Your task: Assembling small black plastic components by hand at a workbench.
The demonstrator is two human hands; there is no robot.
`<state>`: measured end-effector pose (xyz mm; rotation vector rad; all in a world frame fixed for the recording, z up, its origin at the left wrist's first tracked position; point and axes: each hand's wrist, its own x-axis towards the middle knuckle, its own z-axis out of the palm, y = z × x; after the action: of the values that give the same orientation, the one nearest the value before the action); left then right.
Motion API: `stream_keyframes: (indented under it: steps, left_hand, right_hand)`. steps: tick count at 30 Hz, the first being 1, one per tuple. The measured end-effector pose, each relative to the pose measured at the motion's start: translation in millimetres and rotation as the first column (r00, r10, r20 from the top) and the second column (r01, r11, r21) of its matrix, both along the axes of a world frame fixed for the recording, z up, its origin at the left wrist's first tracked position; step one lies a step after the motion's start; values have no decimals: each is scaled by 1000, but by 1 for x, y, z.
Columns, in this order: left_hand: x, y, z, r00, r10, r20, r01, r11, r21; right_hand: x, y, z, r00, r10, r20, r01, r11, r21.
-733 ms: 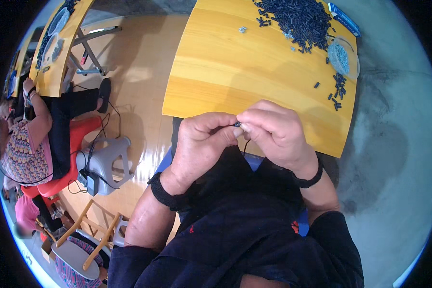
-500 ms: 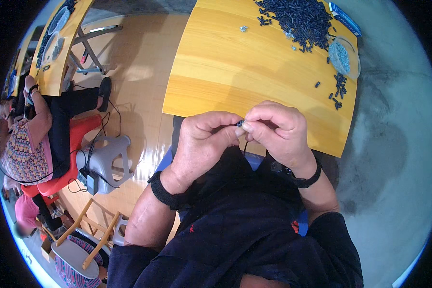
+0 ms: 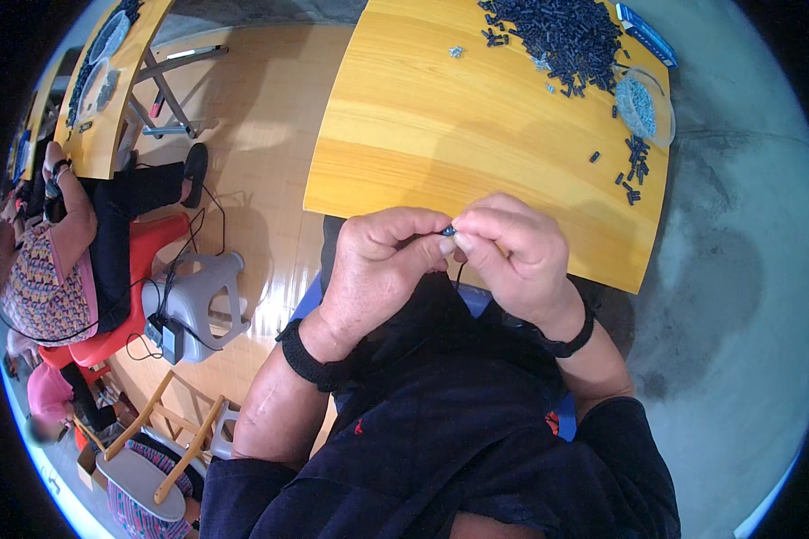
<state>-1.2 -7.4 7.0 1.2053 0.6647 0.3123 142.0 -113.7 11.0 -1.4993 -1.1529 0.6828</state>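
Observation:
Over my lap, just off the table's near edge, both hands meet fingertip to fingertip. My left hand [image 3: 375,268] pinches a small dark piece [image 3: 448,231] between thumb and forefinger; most of it is hidden by the fingers. At its right end my right hand [image 3: 519,256] is closed in a pinch against the same piece. Whether those right fingertips also grip something smaller cannot be made out. On the table lies a large heap of short dark cylindrical pieces [image 3: 562,40] of similar colour.
The yellow wooden table [image 3: 404,126] carries a clear bowl [image 3: 667,135] of small pale-blue parts, a blue box [image 3: 645,34], a few metallic bits [image 3: 456,52] and stray dark pieces [image 3: 634,171]. Leftward are a grey stool [image 3: 193,296], cables and a seated co-worker [image 3: 58,269].
My right hand has shifted slightly left and its fingers have changed their hold, so more of the dark piece shows. My left hand stays nearly still.

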Motion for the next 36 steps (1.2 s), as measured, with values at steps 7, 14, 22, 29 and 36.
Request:
stream_keyframes:
  steps: [7,14,22,29,36]
  left_hand:
    - [-2,2,-1,997,-54,-48,61,987,147]
    - [-4,0,3,995,-56,-85,59,998,22]
    - [2,-2,5,998,20,57,-16,997,-73]
    - [-2,-1,-1,999,-42,-12,42,998,40]
    - [-3,0,-1,999,-37,-38,40,997,64]
  right_hand:
    - [-8,-1,0,958,-27,285,-19,988,156]
    - [-3,-1,8,997,34,65,-32,999,-38]
    - [-11,-4,3,952,-59,-301,52,998,-34]
    - [-9,-5,0,983,-55,-173,38,994,-98]
    - [-3,2,2,992,9,127,-8,1000,-13]
